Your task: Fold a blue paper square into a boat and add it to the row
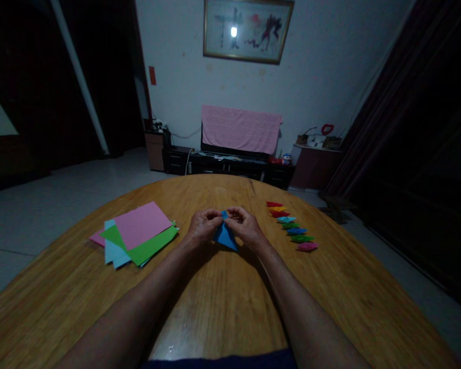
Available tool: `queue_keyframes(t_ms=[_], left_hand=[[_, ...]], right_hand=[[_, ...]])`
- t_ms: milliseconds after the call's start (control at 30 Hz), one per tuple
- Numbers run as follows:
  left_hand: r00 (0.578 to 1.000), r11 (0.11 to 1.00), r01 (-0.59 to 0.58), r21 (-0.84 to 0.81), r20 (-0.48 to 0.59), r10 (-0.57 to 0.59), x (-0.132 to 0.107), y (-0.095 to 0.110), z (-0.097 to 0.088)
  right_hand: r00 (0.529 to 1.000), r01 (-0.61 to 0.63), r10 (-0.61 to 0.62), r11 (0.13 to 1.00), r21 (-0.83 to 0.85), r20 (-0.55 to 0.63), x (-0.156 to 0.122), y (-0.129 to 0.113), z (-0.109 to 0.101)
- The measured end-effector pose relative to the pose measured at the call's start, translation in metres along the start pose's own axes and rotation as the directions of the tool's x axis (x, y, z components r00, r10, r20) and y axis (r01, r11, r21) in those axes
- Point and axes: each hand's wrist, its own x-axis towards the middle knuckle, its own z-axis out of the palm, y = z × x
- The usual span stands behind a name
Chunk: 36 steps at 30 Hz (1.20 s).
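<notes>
A folded piece of blue paper is held between both hands over the middle of the table, its wide end towards me and its narrow end up between the fingers. My left hand pinches its left edge near the top. On the opposite edge, my right hand is closed on it with thumb and fingers. The fingers partly cover the upper part of the paper, so the folds there are hard to make out.
Left of my hands lies a stack of coloured paper sheets, pink, green and light blue. A row of several small folded paper shapes runs along the right side of the round wooden table. Beyond it, a pink cloth drapes over a screen.
</notes>
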Motion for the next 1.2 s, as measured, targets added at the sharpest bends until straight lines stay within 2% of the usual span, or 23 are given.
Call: queue_keyframes(t_ms=[100, 200, 300, 367, 467, 500, 533, 633, 700, 800, 900, 1000, 1100, 1200], left_hand=[[0.999, 1.000, -0.012, 0.003, -0.030, 0.013, 0.002, -0.001, -0.001], [0.998, 0.997, -0.052, 0.050, -0.019, 0.053, 0.008, -0.011, -0.005], [0.984, 0.969, -0.176, 0.173, 0.001, 0.179, 0.014, -0.022, -0.010], [0.960, 0.919, -0.276, 0.282, 0.024, 0.280, 0.015, -0.023, -0.011], [0.891, 0.789, -0.425, 0.444, 0.054, 0.450, 0.012, -0.014, -0.011], [0.858, 0.721, -0.470, 0.510, 0.073, 0.508, 0.010, -0.009, -0.012], [0.828, 0.631, -0.512, 0.584, 0.140, 0.543, 0.008, -0.005, -0.012], [0.745, 0.373, -0.575, 0.728, 0.277, 0.607, 0.004, 0.005, -0.015], [0.711, 0.261, -0.580, 0.771, 0.324, 0.624, 0.003, 0.007, -0.017], [0.674, 0.159, -0.588, 0.793, 0.372, 0.638, 0.002, 0.005, -0.019], [0.632, 0.090, -0.604, 0.792, 0.407, 0.660, 0.003, 0.001, -0.019], [0.548, -0.016, -0.625, 0.781, 0.453, 0.703, 0.005, -0.003, -0.019], [0.470, -0.119, -0.632, 0.766, 0.500, 0.727, 0.006, -0.007, -0.018], [0.449, -0.145, -0.634, 0.760, 0.514, 0.730, 0.006, -0.009, -0.018]], right_hand=[[0.989, 0.148, -0.147, 0.967, -0.205, 0.024, -0.002, -0.003, 0.002], [0.967, 0.254, -0.247, 0.899, -0.356, 0.066, -0.005, -0.004, 0.004], [0.959, 0.284, -0.265, 0.868, -0.407, 0.104, -0.008, -0.003, 0.003], [0.959, 0.283, -0.255, 0.868, -0.407, 0.123, -0.008, -0.002, 0.003], [0.962, 0.271, -0.248, 0.902, -0.336, 0.111, -0.007, -0.003, 0.004], [0.964, 0.267, -0.250, 0.918, -0.292, 0.095, -0.006, -0.003, 0.005], [0.967, 0.253, -0.248, 0.934, -0.253, 0.051, -0.005, -0.003, 0.005], [0.971, 0.202, -0.222, 0.958, -0.203, -0.083, -0.002, -0.006, 0.006], [0.964, 0.195, -0.225, 0.960, -0.201, -0.142, -0.001, -0.008, 0.006], [0.955, 0.202, -0.227, 0.969, -0.141, -0.189, -0.001, -0.013, 0.006], [0.973, 0.136, -0.131, 0.991, 0.013, -0.192, -0.003, -0.020, 0.009], [0.988, 0.039, -0.014, 0.985, 0.166, -0.152, -0.005, -0.026, 0.010], [0.993, -0.015, 0.041, 0.975, 0.224, -0.111, -0.005, -0.028, 0.009], [0.993, -0.032, 0.056, 0.971, 0.237, -0.099, -0.005, -0.026, 0.008]])
